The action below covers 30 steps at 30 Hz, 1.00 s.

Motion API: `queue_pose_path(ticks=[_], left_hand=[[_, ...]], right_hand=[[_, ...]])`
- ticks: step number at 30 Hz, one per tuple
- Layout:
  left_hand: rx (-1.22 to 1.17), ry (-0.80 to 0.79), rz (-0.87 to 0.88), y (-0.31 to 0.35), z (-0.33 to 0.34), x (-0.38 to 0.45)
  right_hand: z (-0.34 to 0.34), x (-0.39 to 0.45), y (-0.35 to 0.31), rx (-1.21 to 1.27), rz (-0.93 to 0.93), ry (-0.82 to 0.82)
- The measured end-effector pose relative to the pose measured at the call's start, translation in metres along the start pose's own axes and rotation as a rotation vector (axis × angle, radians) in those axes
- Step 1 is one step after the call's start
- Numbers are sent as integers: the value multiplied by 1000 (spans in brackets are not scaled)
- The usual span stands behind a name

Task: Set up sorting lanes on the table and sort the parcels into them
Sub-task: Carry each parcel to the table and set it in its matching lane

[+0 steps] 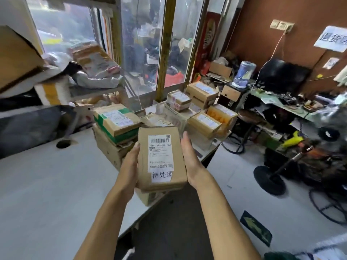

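Cardboard, plain brown, makes the small parcel (pixel 161 158) that the person holds up over the near corner of the white table (pixel 47 184). The left hand (pixel 129 166) and the right hand (pixel 189 162) press flat on its two long sides, so the shipping label (pixel 160 153) and the handwritten sticker (pixel 161 175) face upward, probably for reading before a lane is chosen. Behind it other parcels (pixel 203 124) crowd the far end of the table, among them a green-taped box (pixel 117 121). Free space lies mostly to the left.
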State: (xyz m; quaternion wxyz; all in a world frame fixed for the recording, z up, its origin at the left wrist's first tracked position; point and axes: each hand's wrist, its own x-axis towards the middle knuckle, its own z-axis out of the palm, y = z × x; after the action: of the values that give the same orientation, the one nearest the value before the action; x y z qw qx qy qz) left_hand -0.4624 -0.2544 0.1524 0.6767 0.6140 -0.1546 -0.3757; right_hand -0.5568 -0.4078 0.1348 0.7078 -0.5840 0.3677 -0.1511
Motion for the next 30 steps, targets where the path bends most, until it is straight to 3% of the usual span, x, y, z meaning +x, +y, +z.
queue_pose_path(ticks=[15, 24, 30], left_hand=[[54, 479, -77, -10, 71, 58], [65, 687, -122, -23, 102, 68], [78, 679, -113, -26, 97, 80]], right_hand=[[-29, 139, -5, -142, 124, -484], [-43, 145, -15, -214, 202, -606], [-35, 152, -15, -222, 217, -627]])
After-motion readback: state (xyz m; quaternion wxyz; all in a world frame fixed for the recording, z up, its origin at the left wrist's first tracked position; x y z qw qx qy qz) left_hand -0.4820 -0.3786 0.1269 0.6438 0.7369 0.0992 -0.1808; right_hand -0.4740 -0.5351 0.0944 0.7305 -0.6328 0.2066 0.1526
